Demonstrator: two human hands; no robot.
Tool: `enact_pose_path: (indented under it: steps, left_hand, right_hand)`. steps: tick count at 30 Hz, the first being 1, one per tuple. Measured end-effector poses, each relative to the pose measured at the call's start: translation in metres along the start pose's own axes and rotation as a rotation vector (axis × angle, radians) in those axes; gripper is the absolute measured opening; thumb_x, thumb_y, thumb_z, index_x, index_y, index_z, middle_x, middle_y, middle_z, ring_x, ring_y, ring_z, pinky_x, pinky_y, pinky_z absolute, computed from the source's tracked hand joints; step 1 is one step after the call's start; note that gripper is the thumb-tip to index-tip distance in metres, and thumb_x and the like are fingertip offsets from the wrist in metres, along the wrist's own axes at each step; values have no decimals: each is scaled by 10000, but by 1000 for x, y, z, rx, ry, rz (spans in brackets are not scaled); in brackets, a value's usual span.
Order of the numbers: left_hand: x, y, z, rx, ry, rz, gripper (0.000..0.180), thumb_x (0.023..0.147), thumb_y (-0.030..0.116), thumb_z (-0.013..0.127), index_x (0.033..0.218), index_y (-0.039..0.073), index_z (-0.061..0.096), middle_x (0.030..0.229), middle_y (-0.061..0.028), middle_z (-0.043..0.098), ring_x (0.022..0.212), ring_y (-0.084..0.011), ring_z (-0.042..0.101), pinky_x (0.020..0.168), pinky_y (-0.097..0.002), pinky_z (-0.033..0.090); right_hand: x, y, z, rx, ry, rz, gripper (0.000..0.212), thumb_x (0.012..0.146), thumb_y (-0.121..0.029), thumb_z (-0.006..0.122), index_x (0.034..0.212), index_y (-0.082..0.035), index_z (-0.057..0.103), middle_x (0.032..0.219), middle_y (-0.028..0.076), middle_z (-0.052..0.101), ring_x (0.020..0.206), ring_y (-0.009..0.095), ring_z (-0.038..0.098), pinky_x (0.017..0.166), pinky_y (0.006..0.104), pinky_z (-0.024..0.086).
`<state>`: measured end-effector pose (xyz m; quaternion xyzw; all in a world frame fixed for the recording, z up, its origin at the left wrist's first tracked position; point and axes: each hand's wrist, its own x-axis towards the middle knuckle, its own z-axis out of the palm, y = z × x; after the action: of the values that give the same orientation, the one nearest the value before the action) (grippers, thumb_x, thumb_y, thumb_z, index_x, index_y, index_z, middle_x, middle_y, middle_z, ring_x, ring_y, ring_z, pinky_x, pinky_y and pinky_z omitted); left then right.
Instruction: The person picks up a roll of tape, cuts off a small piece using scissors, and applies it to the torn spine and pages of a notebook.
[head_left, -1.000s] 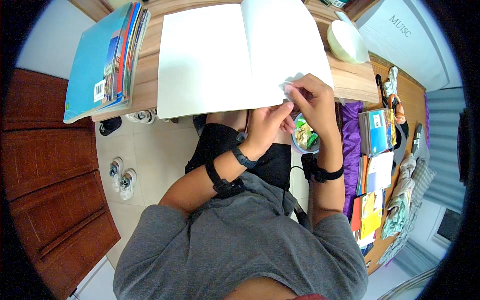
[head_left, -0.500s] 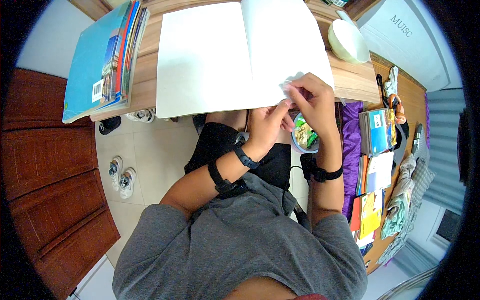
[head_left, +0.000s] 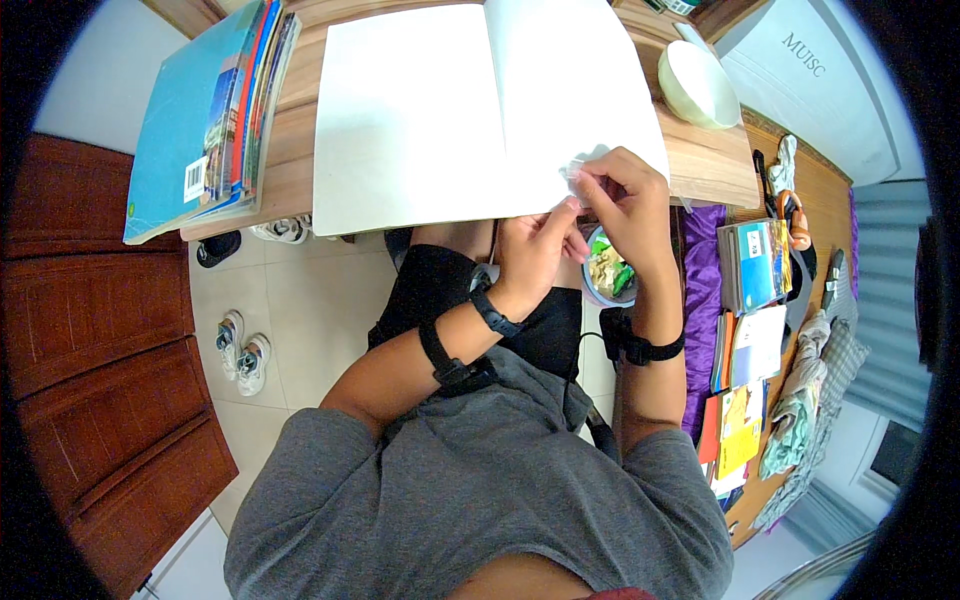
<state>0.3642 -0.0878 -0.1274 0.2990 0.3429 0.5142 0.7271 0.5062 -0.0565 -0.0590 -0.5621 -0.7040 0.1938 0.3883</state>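
Observation:
A large book with blank white pages [head_left: 410, 110] lies open on the wooden desk. At the near edge of its right page, my right hand [head_left: 630, 200] pinches a small, clear, crumpled piece like plastic film [head_left: 570, 170]. Its exact kind cannot be made out. My left hand [head_left: 535, 250] is just left of and below it, thumb raised and fingers curled close to the right fingertips. Whatever the left fingers hold, if anything, is hidden. Both hands meet at the book's near edge, over my lap.
A stack of books and magazines [head_left: 190, 120] stands on the desk's left end. At the right sits a pale bowl [head_left: 697, 85]. Below the desk is a bin [head_left: 610, 270] with green and cream scraps. More books [head_left: 755, 265] line the right side; shoes [head_left: 243, 350] stand on the floor.
Both hands stay in nearly the same place and pose. The view has shifted very slightly.

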Motion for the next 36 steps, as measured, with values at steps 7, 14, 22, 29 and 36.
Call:
enact_pose_path:
  steps: [7, 14, 22, 29, 36]
  left_hand:
    - [2, -7, 0, 26, 18, 58, 228, 1041, 188, 667, 1019, -35, 705, 736, -100, 707, 601, -152, 667, 569, -263, 544]
    - [4, -3, 5, 10, 6, 77, 173, 1022, 144, 688, 1022, -29, 697, 745, -75, 696, 608, -143, 667, 560, -269, 549]
    - [8, -4, 7, 51, 14, 72, 127, 1022, 93, 651, 1011, -30, 682, 750, -77, 693, 586, -146, 661, 517, -261, 542]
    - [10, -5, 8, -15, 12, 90, 170, 1041, 133, 647, 1051, -36, 666, 738, -85, 690, 583, -157, 678, 511, -261, 551]
    - [9, -4, 3, 25, -34, 88, 247, 1071, 208, 628, 1042, -34, 665, 708, -97, 693, 568, -161, 679, 512, -263, 548]
  right_hand:
    - [0, -1, 0, -19, -5, -8, 104, 872, -126, 813, 898, -29, 786, 788, 81, 684, 621, 165, 628, 585, 291, 482]
    - [0, 0, 1, -9, 8, -17, 114, 876, -125, 813, 894, -19, 777, 789, 82, 683, 621, 163, 627, 582, 291, 485]
    - [0, 0, 0, 1, -2, -5, 126, 880, -133, 814, 893, -15, 774, 774, 80, 671, 624, 159, 619, 579, 289, 474]
    - [0, 1, 1, 9, 1, 9, 121, 882, -136, 814, 904, -22, 780, 778, 77, 675, 630, 160, 617, 582, 289, 472]
    - [0, 0, 1, 25, 2, 13, 113, 879, -129, 816, 899, -24, 780, 780, 76, 677, 637, 153, 618, 585, 287, 471]
